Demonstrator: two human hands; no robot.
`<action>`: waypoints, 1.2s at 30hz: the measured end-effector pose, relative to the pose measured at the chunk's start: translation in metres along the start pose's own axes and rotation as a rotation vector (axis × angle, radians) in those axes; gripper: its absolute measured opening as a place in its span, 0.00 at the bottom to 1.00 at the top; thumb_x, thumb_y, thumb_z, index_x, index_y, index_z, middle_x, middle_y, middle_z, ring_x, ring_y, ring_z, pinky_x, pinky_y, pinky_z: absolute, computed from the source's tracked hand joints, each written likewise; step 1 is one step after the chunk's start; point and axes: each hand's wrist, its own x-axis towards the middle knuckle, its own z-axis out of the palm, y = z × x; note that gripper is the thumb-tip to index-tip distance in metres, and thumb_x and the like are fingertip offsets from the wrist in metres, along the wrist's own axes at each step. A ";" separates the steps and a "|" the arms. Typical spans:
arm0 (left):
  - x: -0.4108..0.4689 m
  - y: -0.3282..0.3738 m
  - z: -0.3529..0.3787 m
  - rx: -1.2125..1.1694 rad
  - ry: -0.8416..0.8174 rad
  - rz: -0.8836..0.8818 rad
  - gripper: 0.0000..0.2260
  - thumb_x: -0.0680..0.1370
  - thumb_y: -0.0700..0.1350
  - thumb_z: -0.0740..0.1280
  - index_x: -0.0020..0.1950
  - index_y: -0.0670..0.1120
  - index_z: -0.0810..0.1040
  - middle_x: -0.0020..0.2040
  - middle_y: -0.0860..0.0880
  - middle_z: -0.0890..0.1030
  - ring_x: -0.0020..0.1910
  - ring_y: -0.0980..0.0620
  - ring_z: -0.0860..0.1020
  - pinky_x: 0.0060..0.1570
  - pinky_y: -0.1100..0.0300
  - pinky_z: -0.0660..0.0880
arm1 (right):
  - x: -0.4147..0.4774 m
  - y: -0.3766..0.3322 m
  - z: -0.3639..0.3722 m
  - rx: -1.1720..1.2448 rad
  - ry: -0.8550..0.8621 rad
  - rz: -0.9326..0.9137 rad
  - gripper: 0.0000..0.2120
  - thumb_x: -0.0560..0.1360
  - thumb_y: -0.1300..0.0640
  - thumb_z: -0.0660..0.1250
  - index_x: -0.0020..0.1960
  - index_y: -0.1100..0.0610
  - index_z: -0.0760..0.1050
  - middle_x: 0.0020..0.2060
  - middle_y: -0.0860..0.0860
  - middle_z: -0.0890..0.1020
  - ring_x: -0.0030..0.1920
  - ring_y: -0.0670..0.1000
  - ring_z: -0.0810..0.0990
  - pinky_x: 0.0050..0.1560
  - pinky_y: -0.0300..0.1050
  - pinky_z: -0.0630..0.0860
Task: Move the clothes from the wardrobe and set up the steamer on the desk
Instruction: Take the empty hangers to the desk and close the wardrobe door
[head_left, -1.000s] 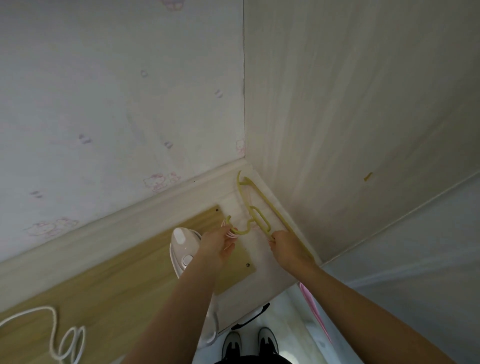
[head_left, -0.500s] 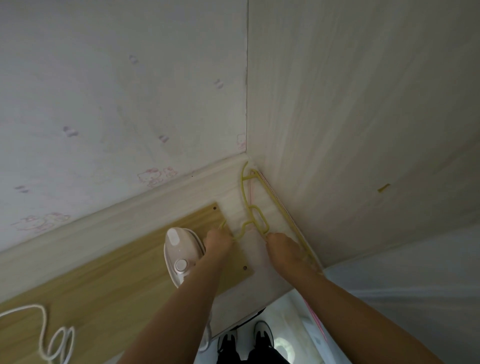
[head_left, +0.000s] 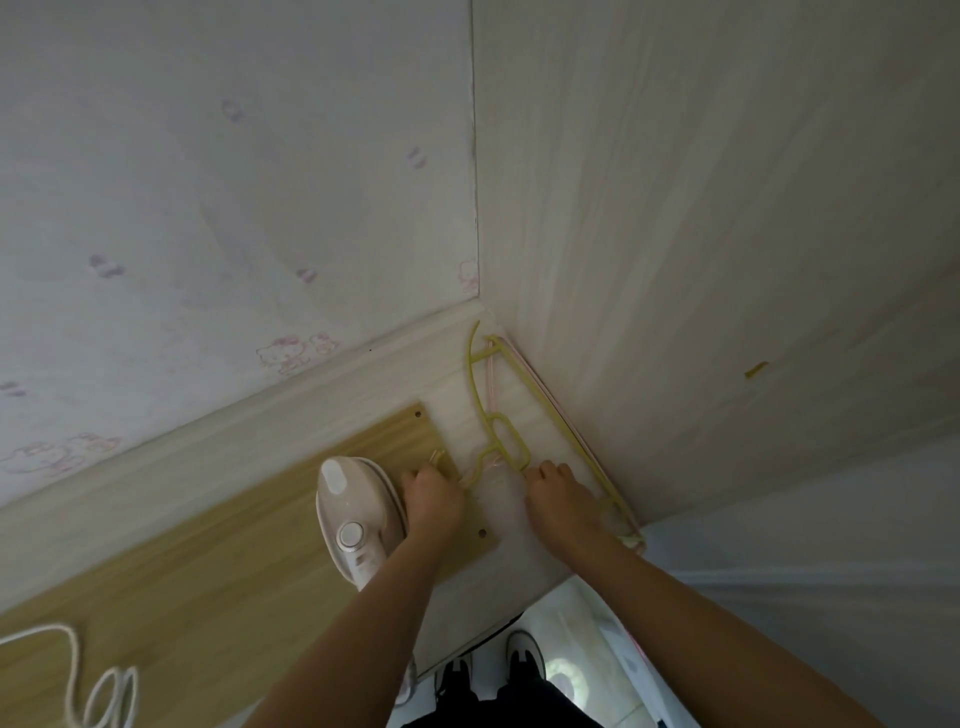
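Observation:
A yellow-green plastic hanger (head_left: 501, 431) lies flat in the desk's far right corner, with a pink hanger (head_left: 540, 384) under it. My left hand (head_left: 431, 493) is curled at the hook end of the hangers. My right hand (head_left: 558, 493) rests on the hanger's bar near its middle loop; I cannot tell how its fingers lie. A white and pink steamer (head_left: 356, 519) stands on the desk just left of my left hand, partly behind my forearm.
The desk (head_left: 182, 571) has a tan wood board on a pale top. A white cord (head_left: 78, 675) coils at the left front. A pale wardrobe side (head_left: 701, 260) rises on the right. The wallpapered wall (head_left: 208, 182) is behind. My shoes (head_left: 524, 654) show below the desk edge.
The hangers have slid a little further into the corner and now lie flat against the wardrobe side. Both hands stay on them.

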 end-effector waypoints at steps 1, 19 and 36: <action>-0.002 -0.001 0.002 0.027 -0.003 0.020 0.16 0.79 0.39 0.58 0.65 0.34 0.69 0.64 0.34 0.69 0.64 0.37 0.66 0.63 0.49 0.64 | -0.002 0.000 0.000 0.004 -0.006 -0.004 0.15 0.75 0.67 0.58 0.61 0.61 0.70 0.58 0.56 0.73 0.58 0.57 0.71 0.47 0.49 0.73; -0.050 -0.029 0.009 0.578 -0.085 0.681 0.32 0.80 0.47 0.59 0.78 0.41 0.44 0.79 0.44 0.47 0.77 0.40 0.43 0.75 0.45 0.48 | -0.087 -0.010 0.014 0.077 0.181 0.094 0.26 0.77 0.64 0.59 0.73 0.66 0.59 0.69 0.63 0.68 0.73 0.60 0.62 0.71 0.50 0.62; -0.148 -0.041 0.050 0.465 0.122 1.436 0.19 0.72 0.42 0.65 0.63 0.40 0.78 0.58 0.45 0.82 0.59 0.44 0.79 0.56 0.51 0.78 | -0.236 -0.002 0.012 0.079 0.500 0.374 0.27 0.59 0.60 0.80 0.56 0.63 0.79 0.52 0.56 0.83 0.53 0.57 0.82 0.53 0.46 0.78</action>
